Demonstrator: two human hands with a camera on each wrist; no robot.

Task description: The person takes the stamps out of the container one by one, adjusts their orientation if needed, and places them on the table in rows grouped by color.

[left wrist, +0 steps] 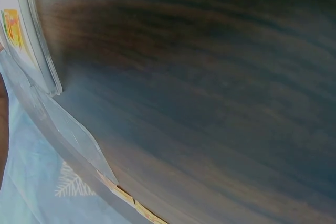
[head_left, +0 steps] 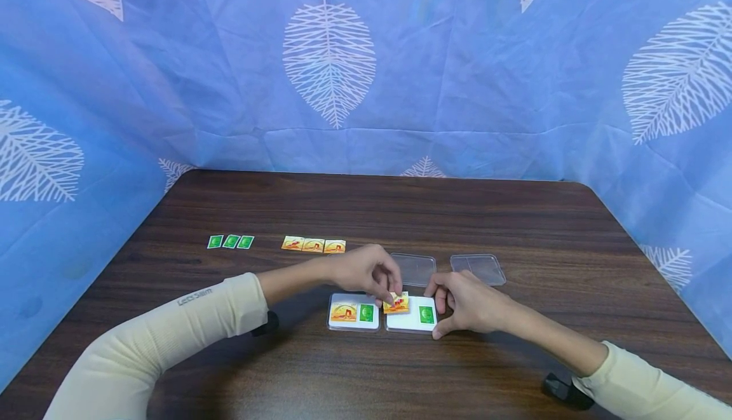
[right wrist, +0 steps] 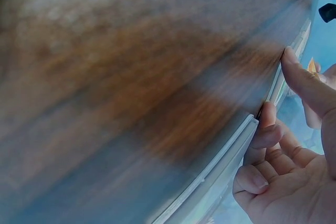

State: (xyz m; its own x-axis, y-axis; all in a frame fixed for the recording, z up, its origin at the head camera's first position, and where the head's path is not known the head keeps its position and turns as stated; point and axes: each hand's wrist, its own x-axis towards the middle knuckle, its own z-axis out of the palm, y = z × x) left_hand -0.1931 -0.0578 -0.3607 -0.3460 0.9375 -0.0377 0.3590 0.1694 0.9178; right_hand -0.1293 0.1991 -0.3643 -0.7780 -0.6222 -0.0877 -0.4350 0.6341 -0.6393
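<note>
My left hand [head_left: 368, 272] pinches a small yellow-orange picture card [head_left: 396, 303] between thumb and fingertips, over the left part of the right-hand clear case [head_left: 410, 329]. That case has a white inside with a green picture card [head_left: 426, 314] on its right part. My right hand [head_left: 471, 302] grips the case's right side, thumb at the near corner and fingers at the far one; the right wrist view shows the thumb [right wrist: 302, 80] along its edge. Just left stands a second clear case [head_left: 352, 328], bearing a yellow-orange card [head_left: 344, 312] and a green card [head_left: 366, 312].
Behind the cases lie two clear plastic lids, one in the middle [head_left: 414, 270] and one at the right [head_left: 478, 270]. Farther left on the brown table [head_left: 274, 369] are a row of yellow-orange cards [head_left: 313, 245] and a row of green cards [head_left: 231, 241]. A blue leaf-patterned cloth [head_left: 457, 77] hangs around the table.
</note>
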